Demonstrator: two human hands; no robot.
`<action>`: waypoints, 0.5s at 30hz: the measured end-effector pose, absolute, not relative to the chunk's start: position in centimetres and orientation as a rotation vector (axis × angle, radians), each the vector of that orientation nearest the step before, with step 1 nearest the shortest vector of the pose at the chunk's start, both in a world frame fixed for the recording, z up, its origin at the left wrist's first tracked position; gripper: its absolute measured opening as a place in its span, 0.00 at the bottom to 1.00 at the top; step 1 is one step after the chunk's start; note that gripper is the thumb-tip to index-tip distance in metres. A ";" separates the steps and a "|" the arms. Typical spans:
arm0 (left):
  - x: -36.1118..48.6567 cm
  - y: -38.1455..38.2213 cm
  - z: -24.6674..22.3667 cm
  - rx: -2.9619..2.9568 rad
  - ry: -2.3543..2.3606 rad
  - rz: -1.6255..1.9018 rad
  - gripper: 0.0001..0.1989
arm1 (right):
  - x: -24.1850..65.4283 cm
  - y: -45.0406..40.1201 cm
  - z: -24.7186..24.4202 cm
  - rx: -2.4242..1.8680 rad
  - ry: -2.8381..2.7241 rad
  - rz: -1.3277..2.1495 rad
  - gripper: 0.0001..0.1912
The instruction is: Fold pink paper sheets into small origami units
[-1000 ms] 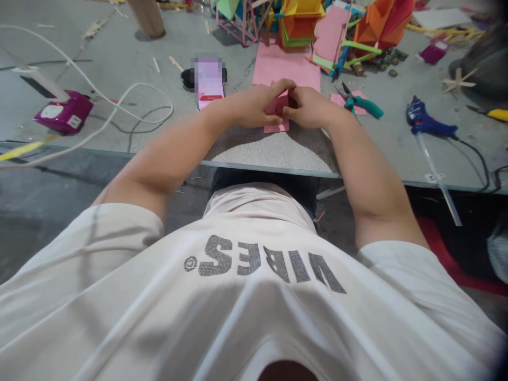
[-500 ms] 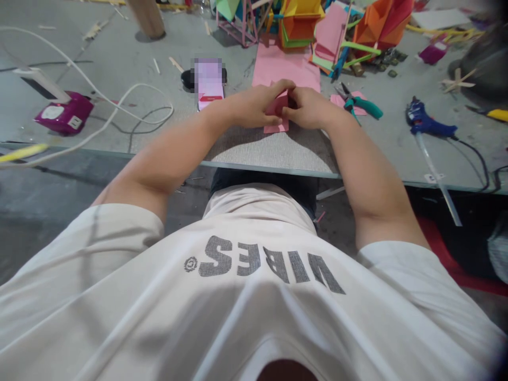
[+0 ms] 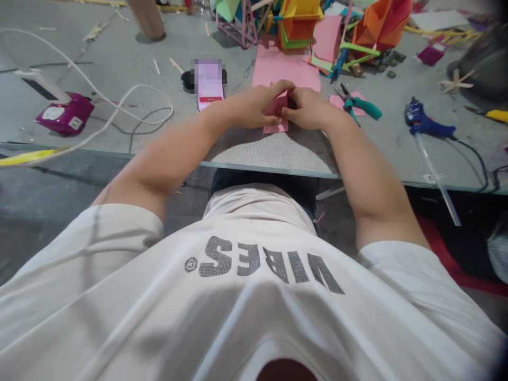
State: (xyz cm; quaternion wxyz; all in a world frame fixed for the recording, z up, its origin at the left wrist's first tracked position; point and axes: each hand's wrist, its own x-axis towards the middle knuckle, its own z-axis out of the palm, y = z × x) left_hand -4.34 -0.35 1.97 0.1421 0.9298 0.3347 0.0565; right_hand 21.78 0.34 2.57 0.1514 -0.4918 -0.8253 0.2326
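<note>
A small piece of pink paper (image 3: 275,127) is held between both hands, close to the table's near edge. My left hand (image 3: 260,106) grips its left side, thumb and fingers closed on it. From the right, my right hand (image 3: 307,107) pinches the same piece, its fingertips meeting those of the left; part of the paper is hidden behind the fingers. A larger pink sheet (image 3: 286,66) lies flat just beyond the hands. To the right, pliers with teal handles (image 3: 363,105) rest on pink scraps.
A phone (image 3: 209,84) lies left of my hands. Farther left are a purple plug adapter (image 3: 65,114) and a looping white cable (image 3: 119,106). A blue glue gun (image 3: 428,121) is at the right, its glue stick past the table edge. Folded coloured paper shapes (image 3: 301,24) stand at the back.
</note>
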 end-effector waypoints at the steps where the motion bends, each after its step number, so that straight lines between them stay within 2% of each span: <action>1: -4.3 -0.4 2.0 2.672 0.989 0.166 0.46 | 21.8 0.5 2.5 -1.414 -2.374 0.653 0.19; 6: -4.1 -0.5 2.2 2.656 1.030 0.269 0.49 | 22.0 1.0 1.9 -1.373 -2.377 0.658 0.22; 11: -4.3 -0.3 2.0 2.763 0.941 0.092 0.43 | 21.9 0.8 2.0 -1.406 -2.372 0.634 0.23; 15: -4.4 0.0 1.7 2.700 0.944 0.219 0.43 | 21.8 0.2 2.6 -1.429 -2.350 0.704 0.23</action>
